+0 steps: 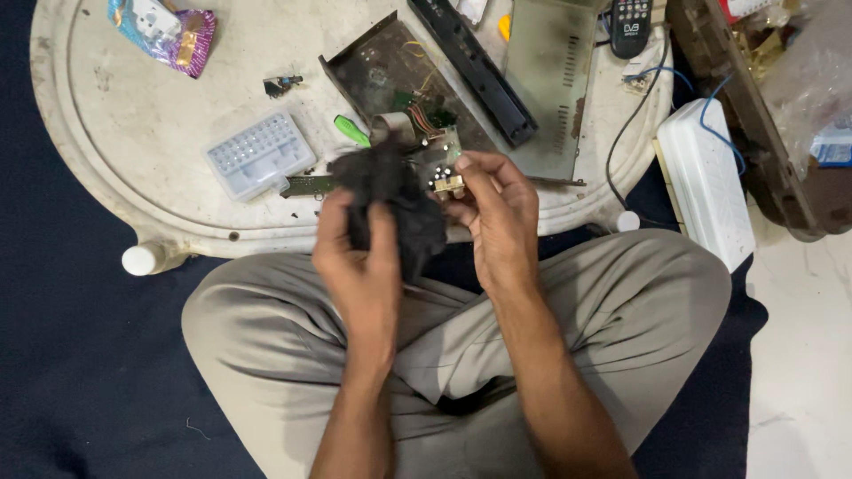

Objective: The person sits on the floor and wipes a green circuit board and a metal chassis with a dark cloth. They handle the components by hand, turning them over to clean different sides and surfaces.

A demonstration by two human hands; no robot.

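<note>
Above the lap of a person sitting cross-legged in beige trousers (621, 310), the left hand (359, 266) closes its fingers and thumb around a crumpled black cloth (390, 200), which presses against a small green circuit board (444, 160). The right hand (497, 217) pinches that board by its near edge, fingers curled shut on it. Both are held just over the rim of a round, dirty white plastic table (133, 151), where a clear plastic bit case (260, 155), a green-handled screwdriver (351, 130) and a rusty open metal chassis (382, 75) lie.
</note>
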